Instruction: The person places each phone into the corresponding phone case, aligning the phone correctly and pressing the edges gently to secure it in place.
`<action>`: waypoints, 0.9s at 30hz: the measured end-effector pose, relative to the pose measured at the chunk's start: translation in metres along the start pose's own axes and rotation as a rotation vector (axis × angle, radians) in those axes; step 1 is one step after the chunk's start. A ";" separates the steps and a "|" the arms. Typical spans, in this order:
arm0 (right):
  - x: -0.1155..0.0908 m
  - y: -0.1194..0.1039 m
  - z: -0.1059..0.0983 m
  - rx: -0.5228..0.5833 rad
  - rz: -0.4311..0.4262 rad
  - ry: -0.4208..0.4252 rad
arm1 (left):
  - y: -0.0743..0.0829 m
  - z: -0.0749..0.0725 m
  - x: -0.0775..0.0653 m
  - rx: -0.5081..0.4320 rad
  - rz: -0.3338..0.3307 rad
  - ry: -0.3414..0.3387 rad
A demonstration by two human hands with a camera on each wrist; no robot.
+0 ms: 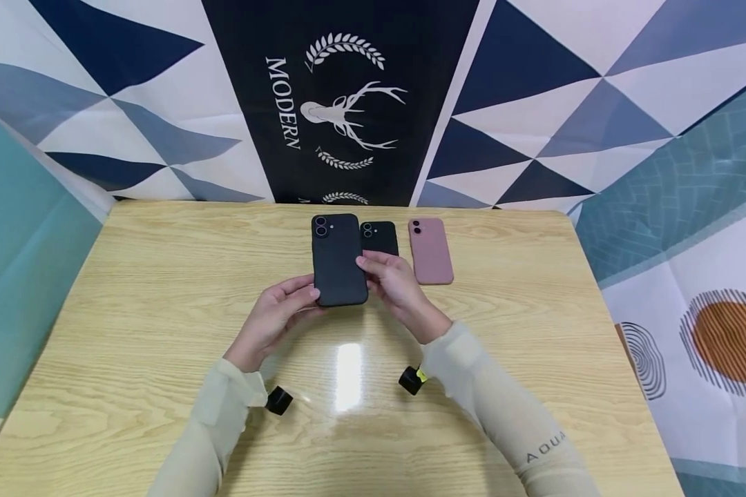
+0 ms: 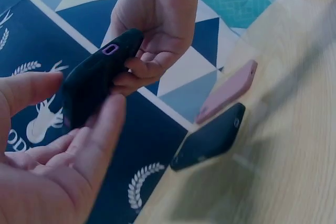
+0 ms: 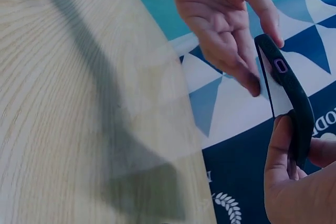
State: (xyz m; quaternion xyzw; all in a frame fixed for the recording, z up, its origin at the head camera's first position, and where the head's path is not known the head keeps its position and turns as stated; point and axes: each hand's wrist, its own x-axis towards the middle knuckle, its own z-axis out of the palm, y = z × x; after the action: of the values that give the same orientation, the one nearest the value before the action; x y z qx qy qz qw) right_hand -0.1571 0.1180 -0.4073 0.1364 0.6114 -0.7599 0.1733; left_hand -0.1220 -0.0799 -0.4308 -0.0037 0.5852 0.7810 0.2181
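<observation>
A smartphone in a black case (image 1: 339, 262) is held up over the far part of the table, its camera side toward the head view. My right hand (image 1: 399, 286) grips its right edge, thumb on the back and fingers on the screen side. At its lower left corner is my left hand (image 1: 280, 317); the thumb touches the edge while the nearly straight fingers reach behind, slightly off the screen in the right wrist view. A purple-rimmed port (image 3: 281, 66) shows at the phone's end. Partly hidden behind lies a second black phone (image 1: 380, 237), with a pink phone (image 1: 431, 252) right of it.
The wooden table (image 1: 161, 290) ends at a hanging cloth (image 1: 360, 172) with triangles and a deer print. Small black blocks (image 1: 280, 400) (image 1: 411, 379) sit at both wrists. More patterned cloth (image 1: 690, 310) hangs at the right.
</observation>
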 end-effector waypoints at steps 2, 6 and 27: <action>0.003 0.001 0.001 0.003 0.007 0.006 | 0.001 -0.006 -0.001 0.039 -0.015 0.009; 0.013 0.005 0.002 -0.003 0.007 0.026 | 0.004 -0.017 -0.005 0.092 -0.001 0.062; 0.070 0.039 0.006 -0.160 0.027 0.144 | 0.014 -0.040 -0.009 0.287 0.050 0.246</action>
State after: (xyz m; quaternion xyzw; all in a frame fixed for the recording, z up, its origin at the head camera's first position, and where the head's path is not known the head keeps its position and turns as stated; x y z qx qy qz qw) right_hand -0.2039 0.0978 -0.4699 0.1845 0.6792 -0.6945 0.1495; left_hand -0.1286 -0.1225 -0.4285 -0.0531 0.7128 0.6884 0.1236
